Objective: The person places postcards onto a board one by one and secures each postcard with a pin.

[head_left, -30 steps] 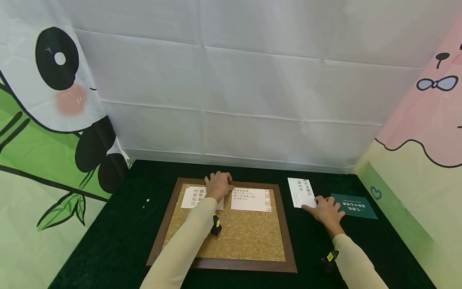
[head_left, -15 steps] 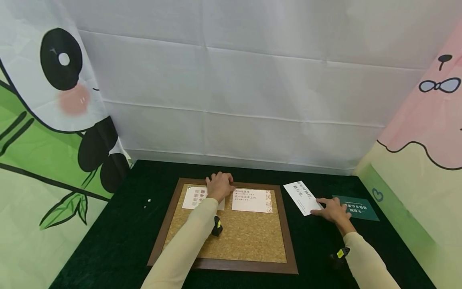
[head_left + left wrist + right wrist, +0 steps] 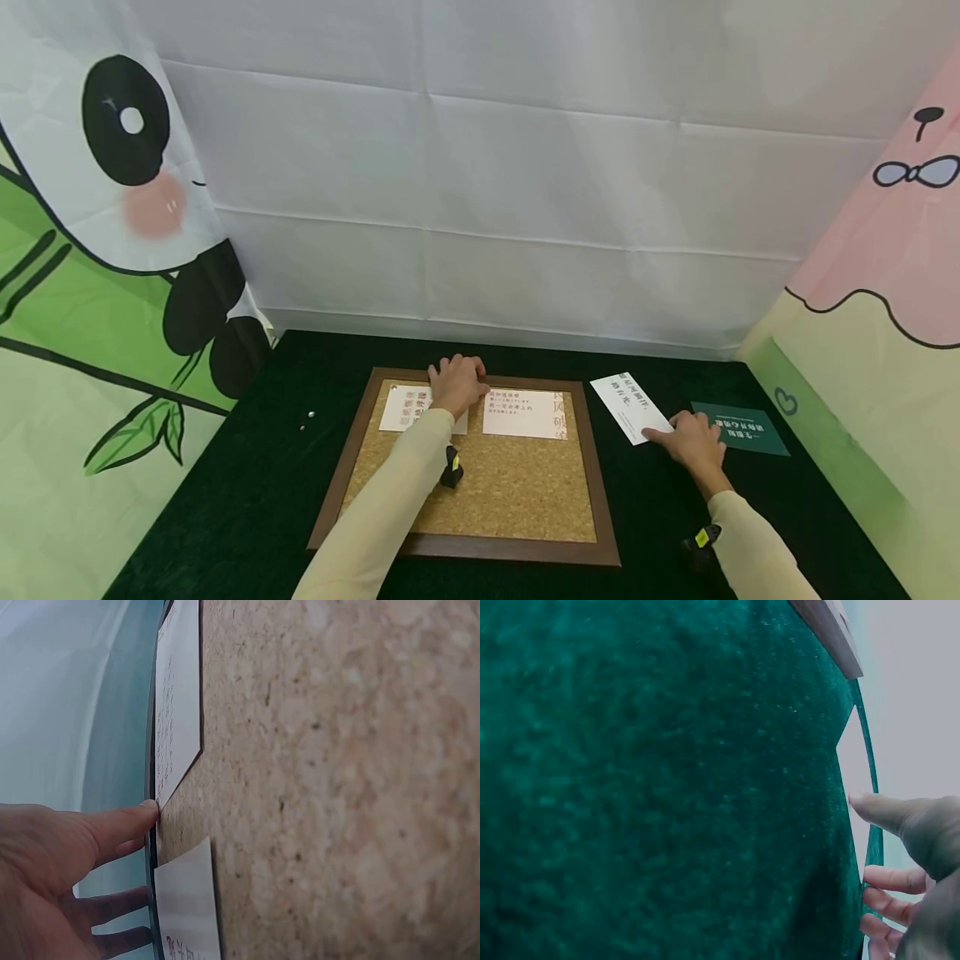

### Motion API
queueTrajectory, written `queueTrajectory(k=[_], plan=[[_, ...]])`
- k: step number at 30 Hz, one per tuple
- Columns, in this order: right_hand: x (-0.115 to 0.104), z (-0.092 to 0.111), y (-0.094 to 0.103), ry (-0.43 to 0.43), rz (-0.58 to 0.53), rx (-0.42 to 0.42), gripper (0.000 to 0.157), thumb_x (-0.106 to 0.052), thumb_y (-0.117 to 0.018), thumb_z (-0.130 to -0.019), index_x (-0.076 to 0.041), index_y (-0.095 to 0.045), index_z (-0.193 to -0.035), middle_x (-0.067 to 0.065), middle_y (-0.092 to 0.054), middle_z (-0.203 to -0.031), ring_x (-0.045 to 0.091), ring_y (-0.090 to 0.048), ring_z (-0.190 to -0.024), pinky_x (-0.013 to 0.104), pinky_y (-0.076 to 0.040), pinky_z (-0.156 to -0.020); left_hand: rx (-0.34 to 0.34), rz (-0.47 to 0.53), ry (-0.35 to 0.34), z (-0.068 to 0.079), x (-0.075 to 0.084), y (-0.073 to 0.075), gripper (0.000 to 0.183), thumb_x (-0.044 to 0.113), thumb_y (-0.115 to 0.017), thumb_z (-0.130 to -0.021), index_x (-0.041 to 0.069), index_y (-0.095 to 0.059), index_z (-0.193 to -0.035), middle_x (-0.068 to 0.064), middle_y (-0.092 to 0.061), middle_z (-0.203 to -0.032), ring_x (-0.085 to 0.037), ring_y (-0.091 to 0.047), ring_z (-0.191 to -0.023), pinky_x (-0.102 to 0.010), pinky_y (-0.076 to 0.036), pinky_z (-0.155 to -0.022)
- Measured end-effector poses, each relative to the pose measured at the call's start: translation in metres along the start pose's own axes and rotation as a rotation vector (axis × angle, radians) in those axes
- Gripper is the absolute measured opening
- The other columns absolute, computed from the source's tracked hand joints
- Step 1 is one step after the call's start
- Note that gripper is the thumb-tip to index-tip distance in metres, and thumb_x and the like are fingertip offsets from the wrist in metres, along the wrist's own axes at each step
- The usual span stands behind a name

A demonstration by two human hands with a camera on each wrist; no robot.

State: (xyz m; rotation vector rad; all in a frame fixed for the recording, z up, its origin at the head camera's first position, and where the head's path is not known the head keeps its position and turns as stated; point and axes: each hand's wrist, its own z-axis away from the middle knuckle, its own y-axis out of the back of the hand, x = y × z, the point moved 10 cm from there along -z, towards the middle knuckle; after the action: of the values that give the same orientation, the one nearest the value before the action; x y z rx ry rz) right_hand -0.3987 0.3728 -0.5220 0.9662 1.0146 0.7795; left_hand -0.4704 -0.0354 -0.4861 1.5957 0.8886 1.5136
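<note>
My left hand [image 3: 456, 387] rests at the top edge of the cork board [image 3: 510, 492]. Its thumb touches the upper left corner of a white card [image 3: 525, 414] with reddish print, and the other fingers reach over the wooden frame. Partly under that hand and forearm lies another white card [image 3: 401, 408] with grey and brown lettering. My right hand [image 3: 696, 443] touches the lower right end of a loose white card [image 3: 626, 404] lying tilted on the dark green cloth. In the right wrist view, the thumb lies over this white card [image 3: 853, 769] and fingertips meet its end.
Right of my right hand lies a green card [image 3: 746, 429] with white print. Two small white pieces, likely pins [image 3: 311, 414], lie left of the board. The board has a brown frame [image 3: 517, 548]. A white cloth wall [image 3: 525, 183] rises behind the table.
The loose white card has turned and its lower end has shifted toward the right, along with my right hand. My left hand stays on the board's top edge.
</note>
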Motion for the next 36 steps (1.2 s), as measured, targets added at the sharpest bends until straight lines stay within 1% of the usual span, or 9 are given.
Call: queueTrajectory(k=[4, 9, 12, 16, 18, 22, 26, 30, 36], plan=[[0.0, -0.004, -0.001, -0.008, -0.023, -0.021, 0.077, -0.051, -0.068, -0.086, 0.012, -0.051, -0.126, 0.035, -0.039, -0.126, 0.051, -0.035, -0.109, 0.067, -0.033, -0.093, 0.002, -0.003, 0.003, -0.001, 0.0, 0.001, 0.017, 0.028, -0.074, -0.087, 0.019, -0.068, -0.1, -0.006, -0.06, -0.116, -0.036, -0.048, -0.117, -0.063, -0.02, -0.11], [0.001, -0.004, 0.0, -0.032, -0.062, -0.042, 0.073, -0.047, -0.071, -0.085, 0.012, -0.049, -0.123, 0.035, -0.04, -0.122, 0.048, -0.036, -0.105, 0.062, -0.037, -0.09, 0.003, -0.004, 0.003, -0.001, 0.0, -0.001, 0.017, 0.028, -0.075, -0.087, 0.02, -0.068, -0.1, -0.006, -0.06, -0.115, -0.036, -0.048, -0.115, -0.063, -0.021, -0.109], [0.002, -0.004, 0.002, -0.044, -0.093, -0.034, 0.064, -0.039, -0.071, -0.087, 0.011, -0.049, -0.12, 0.033, -0.044, -0.116, 0.045, -0.04, -0.1, 0.056, -0.039, -0.086, 0.002, -0.005, 0.003, -0.001, 0.0, -0.002, 0.016, 0.028, -0.075, -0.087, 0.02, -0.068, -0.098, -0.006, -0.06, -0.113, -0.037, -0.048, -0.114, -0.063, -0.021, -0.108], [0.002, -0.002, 0.005, -0.06, -0.138, -0.023, 0.05, -0.028, -0.068, -0.09, 0.009, -0.048, -0.118, 0.028, -0.05, -0.109, 0.039, -0.046, -0.093, 0.048, -0.041, -0.08, -0.006, -0.008, 0.008, -0.001, 0.0, -0.002, 0.015, 0.028, -0.074, -0.087, 0.02, -0.067, -0.099, -0.006, -0.06, -0.114, -0.036, -0.048, -0.115, -0.063, -0.021, -0.109], [0.003, -0.001, 0.006, -0.073, -0.138, -0.02, 0.051, -0.028, -0.067, -0.091, 0.01, -0.048, -0.12, 0.028, -0.05, -0.109, 0.038, -0.047, -0.092, 0.047, -0.041, -0.079, -0.007, -0.013, 0.01, -0.001, 0.0, -0.001, 0.015, 0.028, -0.074, -0.088, 0.02, -0.067, -0.099, -0.006, -0.059, -0.114, -0.036, -0.048, -0.116, -0.062, -0.021, -0.109], [0.005, 0.001, 0.007, -0.095, -0.114, -0.026, 0.059, -0.033, -0.066, -0.091, 0.012, -0.049, -0.124, 0.031, -0.044, -0.115, 0.042, -0.043, -0.099, 0.053, -0.041, -0.083, -0.006, -0.02, 0.012, -0.001, 0.0, 0.0, 0.015, 0.029, -0.073, -0.088, 0.021, -0.067, -0.1, -0.006, -0.059, -0.115, -0.036, -0.047, -0.117, -0.062, -0.021, -0.11], [0.006, 0.0, 0.007, -0.096, -0.102, -0.047, 0.061, -0.035, -0.068, -0.09, 0.013, -0.051, -0.123, 0.033, -0.04, -0.117, 0.045, -0.04, -0.102, 0.056, -0.04, -0.086, -0.006, -0.018, 0.007, 0.0, 0.0, 0.0, 0.016, 0.029, -0.074, -0.088, 0.021, -0.068, -0.1, -0.006, -0.06, -0.114, -0.036, -0.048, -0.115, -0.063, -0.022, -0.109], [0.009, -0.003, 0.007, -0.084, -0.117, -0.052, 0.061, -0.033, -0.07, -0.088, 0.014, -0.049, -0.121, 0.032, -0.046, -0.114, 0.041, -0.045, -0.096, 0.052, -0.042, -0.083, -0.007, -0.015, -0.001, 0.0, 0.0, -0.001, 0.016, 0.029, -0.074, -0.088, 0.02, -0.068, -0.099, -0.006, -0.06, -0.113, -0.036, -0.049, -0.114, -0.063, -0.023, -0.107], [0.011, -0.001, 0.009, -0.08, -0.173, -0.021, 0.053, -0.03, -0.069, -0.089, 0.008, -0.044, -0.118, 0.028, -0.049, -0.107, 0.037, -0.048, -0.09, 0.045, -0.041, -0.075, -0.001, -0.012, -0.003, -0.001, 0.0, 0.0, 0.015, 0.027, -0.074, -0.087, 0.02, -0.067, -0.097, -0.006, -0.06, -0.111, -0.036, -0.049, -0.112, -0.064, -0.023, -0.107]])
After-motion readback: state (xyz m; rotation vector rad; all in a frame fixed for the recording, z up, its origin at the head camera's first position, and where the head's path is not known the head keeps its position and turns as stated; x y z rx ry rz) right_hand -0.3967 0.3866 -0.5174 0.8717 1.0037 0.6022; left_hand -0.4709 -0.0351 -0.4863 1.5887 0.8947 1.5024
